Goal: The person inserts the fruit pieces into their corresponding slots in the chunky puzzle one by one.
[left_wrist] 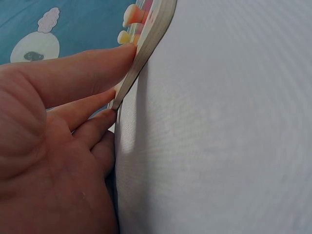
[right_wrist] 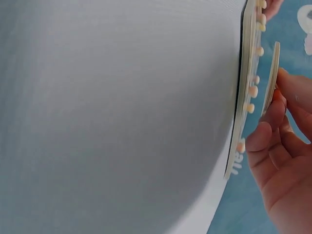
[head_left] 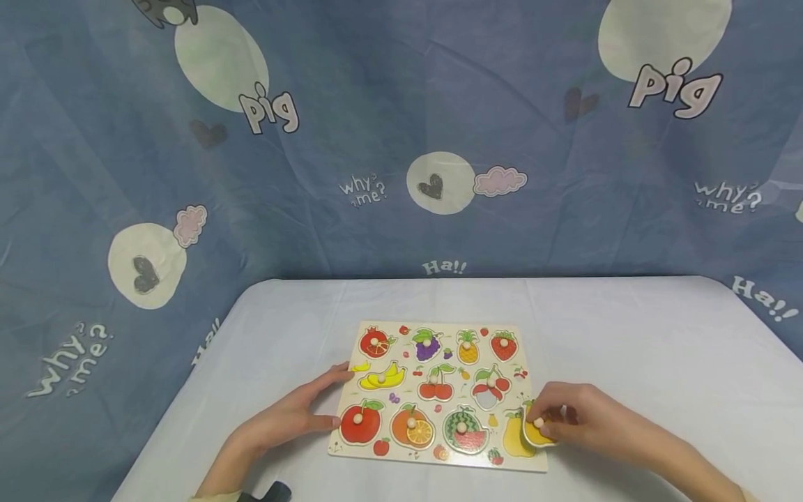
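Note:
A wooden fruit puzzle board lies on the table, with knobbed fruit pieces set in it. My right hand pinches a yellow pear puzzle piece by its small round knob. That piece is tilted over the board's lower right corner, beside the pear picture printed there. From the right wrist, the pear piece shows edge-on, apart from the board. My left hand touches the board's left edge with thumb and fingers spread along it; the left wrist view shows its fingertips at the edge.
A white cloth covers the table around the board. Behind it hangs a blue printed curtain. Low in the head view, a dark object shows by the left wrist. An apple piece sits near the left hand.

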Action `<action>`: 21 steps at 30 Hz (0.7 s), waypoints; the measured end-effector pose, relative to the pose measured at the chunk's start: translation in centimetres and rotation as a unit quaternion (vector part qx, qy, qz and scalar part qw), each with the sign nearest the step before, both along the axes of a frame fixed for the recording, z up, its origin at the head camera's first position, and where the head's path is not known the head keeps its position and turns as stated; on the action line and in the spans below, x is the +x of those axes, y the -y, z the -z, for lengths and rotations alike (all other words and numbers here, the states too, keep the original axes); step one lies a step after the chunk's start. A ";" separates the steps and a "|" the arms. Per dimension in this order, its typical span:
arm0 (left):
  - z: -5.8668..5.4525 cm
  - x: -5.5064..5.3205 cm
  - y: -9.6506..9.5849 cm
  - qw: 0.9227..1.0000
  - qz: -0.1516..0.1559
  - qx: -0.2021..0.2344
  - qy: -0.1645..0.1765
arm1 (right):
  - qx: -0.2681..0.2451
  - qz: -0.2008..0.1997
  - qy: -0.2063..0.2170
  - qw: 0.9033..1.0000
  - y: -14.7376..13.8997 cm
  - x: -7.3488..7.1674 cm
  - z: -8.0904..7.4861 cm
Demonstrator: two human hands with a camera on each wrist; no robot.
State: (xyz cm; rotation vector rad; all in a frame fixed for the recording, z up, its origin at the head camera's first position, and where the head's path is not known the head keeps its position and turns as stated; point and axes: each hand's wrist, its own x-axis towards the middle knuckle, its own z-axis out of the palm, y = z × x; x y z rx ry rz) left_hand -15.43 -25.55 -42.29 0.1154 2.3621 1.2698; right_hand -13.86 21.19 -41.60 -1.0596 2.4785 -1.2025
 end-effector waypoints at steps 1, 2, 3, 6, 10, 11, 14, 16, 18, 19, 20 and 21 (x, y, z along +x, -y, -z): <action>0.0 0.0 0.0 1.000 0.002 0.000 0.000 | -0.002 -0.002 0.001 1.000 0.1 0.0 0.0; 0.0 0.0 0.0 1.000 0.002 0.000 0.000 | -0.004 -0.005 0.002 1.000 0.2 0.0 0.1; 0.0 0.0 0.0 1.000 0.003 0.001 0.000 | -0.006 -0.007 0.002 1.000 0.4 -0.1 0.1; 0.1 -0.1 0.0 1.000 0.002 0.000 0.000 | -0.009 -0.013 0.011 1.000 0.7 -0.1 0.2; 0.2 -0.1 0.1 1.000 0.000 -0.001 -0.001 | -0.003 -0.021 0.027 0.999 1.2 -0.2 0.3; 0.2 -0.1 0.1 1.000 -0.002 -0.002 -0.001 | 0.000 -0.023 0.030 0.999 1.3 -0.3 0.3; 0.2 0.0 0.0 1.000 -0.006 -0.004 -0.002 | 0.008 -0.027 0.039 0.999 1.6 -0.3 0.4; 0.3 0.0 0.0 1.000 -0.010 -0.007 -0.001 | 0.010 -0.030 0.045 0.999 1.7 -0.4 0.4; 0.2 0.0 0.0 1.000 -0.011 -0.009 -0.002 | 0.011 -0.034 0.047 0.998 1.8 -0.4 0.4; 0.2 0.0 -0.1 1.000 -0.010 -0.010 -0.003 | 0.012 -0.037 0.047 0.998 1.9 -0.4 0.5; 0.2 0.0 -0.1 1.000 -0.010 -0.011 -0.003 | 0.013 -0.039 0.048 0.998 2.0 -0.5 0.5; 0.3 0.0 -0.1 1.000 -0.009 -0.013 -0.005 | 0.014 -0.041 0.048 0.998 2.1 -0.5 0.5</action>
